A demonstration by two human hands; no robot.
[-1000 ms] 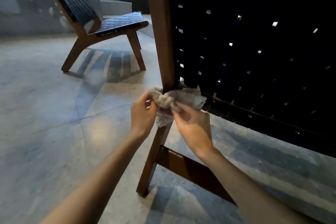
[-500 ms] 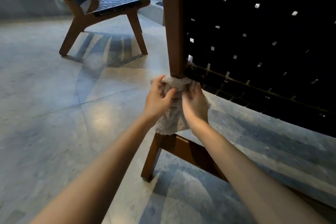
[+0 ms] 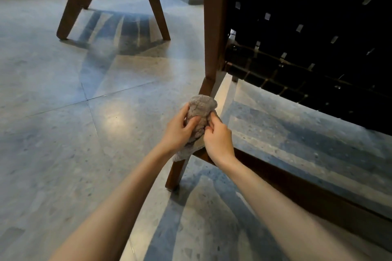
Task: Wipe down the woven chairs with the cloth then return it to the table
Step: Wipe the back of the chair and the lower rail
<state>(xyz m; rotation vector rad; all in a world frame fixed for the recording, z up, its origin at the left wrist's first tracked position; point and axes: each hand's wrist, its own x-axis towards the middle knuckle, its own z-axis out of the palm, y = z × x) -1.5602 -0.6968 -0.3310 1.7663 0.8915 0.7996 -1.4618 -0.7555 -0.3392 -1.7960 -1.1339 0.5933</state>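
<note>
Cloth [image 3: 200, 117] lengthwise along slanted chair leg [image 3: 178, 172], both hands gripping

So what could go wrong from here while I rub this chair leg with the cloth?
1. The left hand and right hand both have a grip on the grey terry cloth, bunched over the brown wooden chair leg. A hard tug might skid the chair on the glossy stone floor.
2. The cloth's loose tail hangs beside the dark wooden crossbar joint and could snag there.
</note>
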